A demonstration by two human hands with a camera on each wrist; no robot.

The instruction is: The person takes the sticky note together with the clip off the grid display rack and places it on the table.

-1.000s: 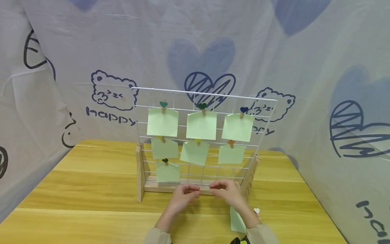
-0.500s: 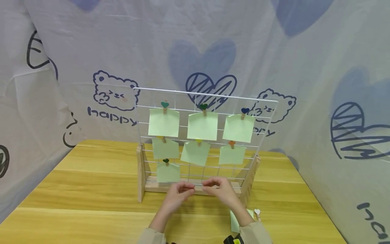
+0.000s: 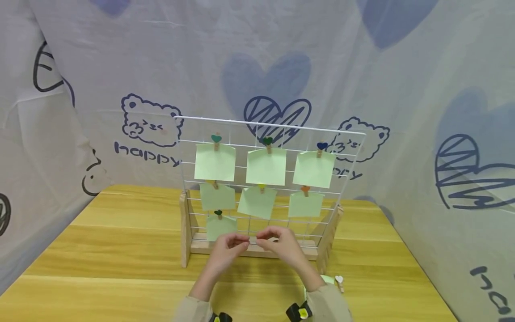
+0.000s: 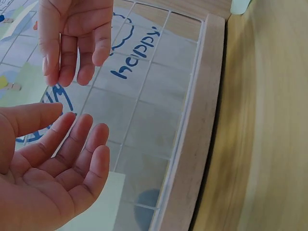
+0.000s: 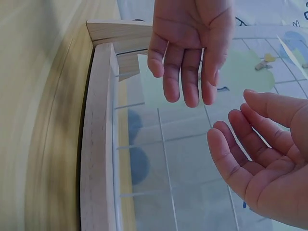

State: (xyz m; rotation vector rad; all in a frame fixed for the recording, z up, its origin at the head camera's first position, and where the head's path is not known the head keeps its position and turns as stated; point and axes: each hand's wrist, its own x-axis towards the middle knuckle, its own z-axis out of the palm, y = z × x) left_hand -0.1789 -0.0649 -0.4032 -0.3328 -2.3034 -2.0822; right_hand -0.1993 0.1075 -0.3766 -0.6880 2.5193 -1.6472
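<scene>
Both hands face each other a small gap apart, in front of the lower middle of a white wire grid rack [image 3: 257, 121]. My left hand [image 3: 226, 252] has loosely bent fingers, and the left wrist view shows nothing in it. My right hand [image 3: 283, 246] mirrors it, its fingers also loosely bent and nothing between them in the right wrist view. Pale green paper notes hang on the grid from small heart-topped clothespins. The lowest note [image 3: 220, 224], with a dark green heart clothespin [image 3: 218, 213], is just behind my left fingers.
Wooden feet [image 3: 185, 232] and a base bar [image 3: 257, 253] carry the rack on the wood-grain table [image 3: 100, 250]. At front right lie a green note [image 3: 327, 279], partly behind my right forearm, and a white-heart clothespin [image 3: 339, 283]. A printed cloth [image 3: 201, 53] hangs behind.
Both hands have moved left together and slightly up, keeping a small gap between them. The left hand now overlaps the lowest note's bottom edge. The notes on the rack stay put.
</scene>
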